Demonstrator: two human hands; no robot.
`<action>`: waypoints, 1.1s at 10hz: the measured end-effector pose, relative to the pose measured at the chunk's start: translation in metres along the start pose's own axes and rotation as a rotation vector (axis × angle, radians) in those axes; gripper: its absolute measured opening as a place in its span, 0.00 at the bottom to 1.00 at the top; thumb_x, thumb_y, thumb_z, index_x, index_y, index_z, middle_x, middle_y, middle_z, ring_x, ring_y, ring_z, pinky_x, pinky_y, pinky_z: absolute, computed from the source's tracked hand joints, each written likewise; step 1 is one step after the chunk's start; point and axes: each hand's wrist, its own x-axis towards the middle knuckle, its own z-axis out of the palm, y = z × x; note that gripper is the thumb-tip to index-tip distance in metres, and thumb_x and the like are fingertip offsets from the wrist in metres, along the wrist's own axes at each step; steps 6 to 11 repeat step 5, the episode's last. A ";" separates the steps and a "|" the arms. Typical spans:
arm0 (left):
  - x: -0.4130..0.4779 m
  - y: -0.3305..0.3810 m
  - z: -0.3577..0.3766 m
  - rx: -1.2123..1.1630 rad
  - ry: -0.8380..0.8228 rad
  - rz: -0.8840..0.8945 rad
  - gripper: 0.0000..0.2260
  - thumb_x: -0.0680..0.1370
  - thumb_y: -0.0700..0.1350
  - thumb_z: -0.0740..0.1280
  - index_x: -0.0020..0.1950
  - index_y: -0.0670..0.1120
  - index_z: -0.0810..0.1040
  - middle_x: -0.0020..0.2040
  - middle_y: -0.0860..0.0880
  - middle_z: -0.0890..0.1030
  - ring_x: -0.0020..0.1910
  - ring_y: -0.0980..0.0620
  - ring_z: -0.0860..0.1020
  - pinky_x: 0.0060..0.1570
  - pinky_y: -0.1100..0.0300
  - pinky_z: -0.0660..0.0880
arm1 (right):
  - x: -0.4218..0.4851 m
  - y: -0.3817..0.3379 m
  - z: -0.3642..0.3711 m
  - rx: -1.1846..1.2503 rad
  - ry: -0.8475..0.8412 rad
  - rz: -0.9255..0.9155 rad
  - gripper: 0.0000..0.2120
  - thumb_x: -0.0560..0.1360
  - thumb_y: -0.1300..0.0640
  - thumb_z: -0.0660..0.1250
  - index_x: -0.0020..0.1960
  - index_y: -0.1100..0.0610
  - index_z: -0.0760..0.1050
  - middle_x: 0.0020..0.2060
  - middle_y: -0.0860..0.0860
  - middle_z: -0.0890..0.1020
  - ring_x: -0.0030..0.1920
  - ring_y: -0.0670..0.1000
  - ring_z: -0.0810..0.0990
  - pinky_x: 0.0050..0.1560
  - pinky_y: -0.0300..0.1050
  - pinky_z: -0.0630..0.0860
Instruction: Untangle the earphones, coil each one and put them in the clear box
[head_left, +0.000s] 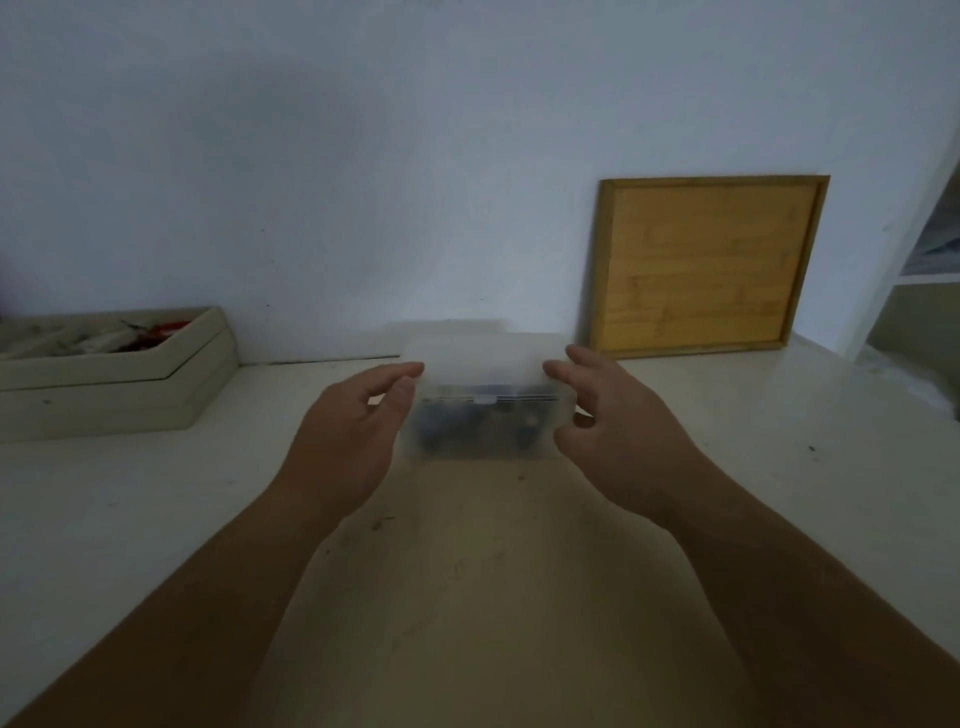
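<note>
The clear box (485, 364) stands on the pale table near the wall, its lid down. Dark shapes, likely the earphones (467, 426), show blurred through its front wall. My left hand (353, 431) is at the box's left end, fingers and thumb reaching to the lid's corner. My right hand (613, 426) is at the right end, fingers spread loosely beside the lid. Whether either hand grips the box is unclear.
A beige tray (119, 384) with red and white items sits at the left by the wall. A wooden board (706, 265) leans against the wall at the right. A white shelf unit (914, 249) stands at the far right.
</note>
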 end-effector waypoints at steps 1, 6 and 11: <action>-0.005 -0.001 0.004 0.167 0.127 0.106 0.15 0.82 0.51 0.60 0.65 0.50 0.79 0.61 0.51 0.80 0.55 0.55 0.77 0.54 0.74 0.69 | 0.000 -0.001 0.001 -0.040 -0.032 -0.004 0.33 0.77 0.60 0.66 0.78 0.47 0.59 0.79 0.43 0.54 0.76 0.49 0.60 0.73 0.51 0.66; -0.009 -0.008 0.008 0.300 0.368 0.278 0.20 0.79 0.58 0.58 0.45 0.43 0.79 0.44 0.48 0.76 0.41 0.53 0.73 0.41 0.71 0.66 | -0.005 -0.012 -0.008 0.168 -0.098 0.023 0.35 0.77 0.61 0.68 0.77 0.42 0.58 0.76 0.41 0.63 0.72 0.47 0.68 0.71 0.49 0.69; -0.009 -0.008 0.008 0.300 0.368 0.278 0.20 0.79 0.58 0.58 0.45 0.43 0.79 0.44 0.48 0.76 0.41 0.53 0.73 0.41 0.71 0.66 | -0.005 -0.012 -0.008 0.168 -0.098 0.023 0.35 0.77 0.61 0.68 0.77 0.42 0.58 0.76 0.41 0.63 0.72 0.47 0.68 0.71 0.49 0.69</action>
